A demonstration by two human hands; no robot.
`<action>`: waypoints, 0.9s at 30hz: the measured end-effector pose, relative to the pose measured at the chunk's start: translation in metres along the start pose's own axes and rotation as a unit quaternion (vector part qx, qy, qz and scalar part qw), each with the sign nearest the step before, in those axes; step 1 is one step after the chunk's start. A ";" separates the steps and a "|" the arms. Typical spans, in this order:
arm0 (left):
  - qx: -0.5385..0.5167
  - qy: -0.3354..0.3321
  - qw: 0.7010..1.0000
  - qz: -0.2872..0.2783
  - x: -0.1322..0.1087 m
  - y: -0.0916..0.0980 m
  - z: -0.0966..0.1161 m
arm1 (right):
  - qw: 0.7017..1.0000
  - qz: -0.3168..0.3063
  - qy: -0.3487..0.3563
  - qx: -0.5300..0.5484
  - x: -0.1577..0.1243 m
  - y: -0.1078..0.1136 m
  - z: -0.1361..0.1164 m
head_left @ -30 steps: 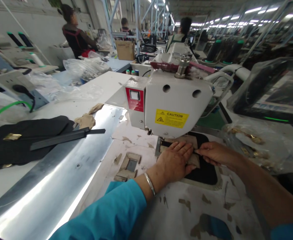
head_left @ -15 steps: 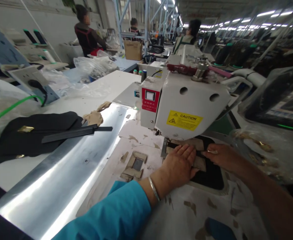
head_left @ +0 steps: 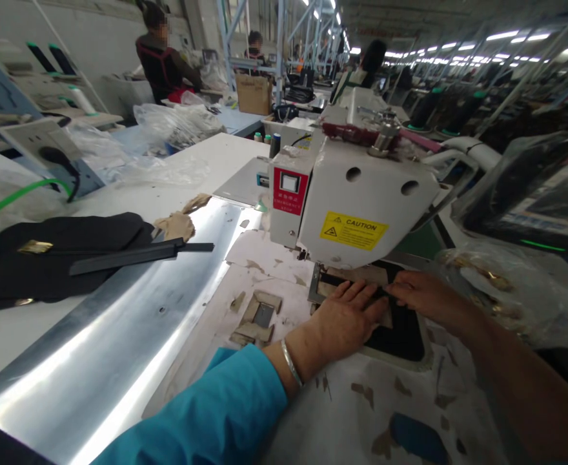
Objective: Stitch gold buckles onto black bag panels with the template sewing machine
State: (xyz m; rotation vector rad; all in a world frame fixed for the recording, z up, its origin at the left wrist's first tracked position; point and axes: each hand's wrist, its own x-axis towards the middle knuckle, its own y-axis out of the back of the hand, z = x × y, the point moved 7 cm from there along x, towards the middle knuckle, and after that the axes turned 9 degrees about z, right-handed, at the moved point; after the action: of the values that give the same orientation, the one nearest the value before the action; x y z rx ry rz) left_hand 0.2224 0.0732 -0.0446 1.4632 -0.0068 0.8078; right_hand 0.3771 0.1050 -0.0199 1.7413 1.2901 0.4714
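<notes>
My left hand (head_left: 344, 320) lies flat, fingers stretched out, over the tan-edged clamp plate (head_left: 361, 276) under the sewing machine head (head_left: 361, 194). A narrow black strip (head_left: 331, 279) runs across the tan plate and passes beneath those fingers. Just right of them, my right hand (head_left: 417, 297) is closed, its thumb and fingertips pinching what looks like the strip's right end. The pinched part is mostly hidden. Below both hands, a black fabric panel (head_left: 403, 336) shows inside a rounded opening of the white work plate (head_left: 332, 413).
Left lie a black bag panel (head_left: 95, 229) with gold fittings and loose black strips (head_left: 129, 257) overlapping a shiny metal sheet (head_left: 119, 329). A plastic bag with gold hardware (head_left: 494, 290) sits right, beneath a plastic-covered screen (head_left: 530, 194). Other people (head_left: 161, 58) sit farther back.
My right hand has shifted slightly left, nearer my left fingers, and its fingertips are more tightly bunched. My left hand stays flat on the plate. The whole view has moved slightly.
</notes>
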 end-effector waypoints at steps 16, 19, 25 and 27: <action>0.038 0.080 0.988 0.129 0.002 0.014 -0.011 | 0.886 -0.112 -0.037 0.448 -0.016 -0.012 -0.011; 0.046 0.046 0.984 0.164 0.006 0.026 -0.008 | 0.849 -0.089 -0.050 0.519 -0.018 -0.007 -0.007; 0.049 -0.034 0.986 0.156 0.013 0.029 0.003 | 0.899 -0.052 -0.004 0.436 -0.022 0.011 0.012; 0.066 -0.032 0.986 0.149 0.012 0.023 0.002 | 0.925 -0.034 -0.015 0.377 -0.021 0.009 0.030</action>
State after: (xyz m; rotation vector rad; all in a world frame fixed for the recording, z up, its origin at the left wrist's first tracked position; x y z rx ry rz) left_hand 0.2208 0.0750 -0.0186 1.6356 -0.2292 1.0192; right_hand 0.3959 0.0726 -0.0247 2.2948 1.6300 -0.1312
